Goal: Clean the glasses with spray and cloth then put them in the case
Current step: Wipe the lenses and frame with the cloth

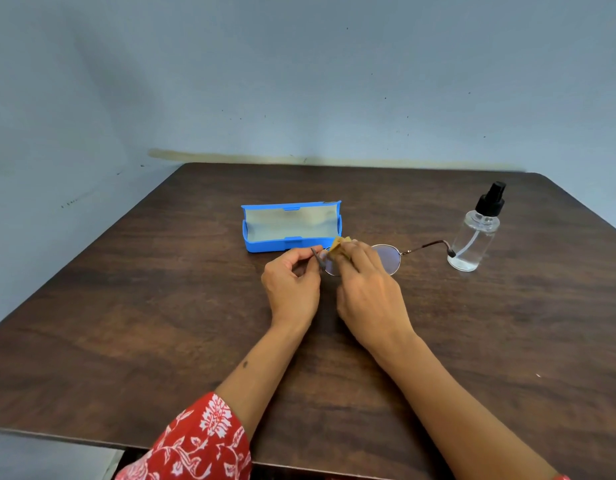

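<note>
Dark wood-grain covers the desk [161, 306], pushed against a pale blue wall [299, 81] with small dark specks and a yellowish streak just above the far edge. My left hand [292, 289] pinches the glasses [386, 258] by one temple end. My right hand [368, 285] presses a tan cloth [339, 244] onto the lens nearest my left hand. Just beyond both hands the blue case [292, 226] lies open. Beyond and right of my right hand stands the clear spray bottle [479, 230], beside the other temple tip.
</note>
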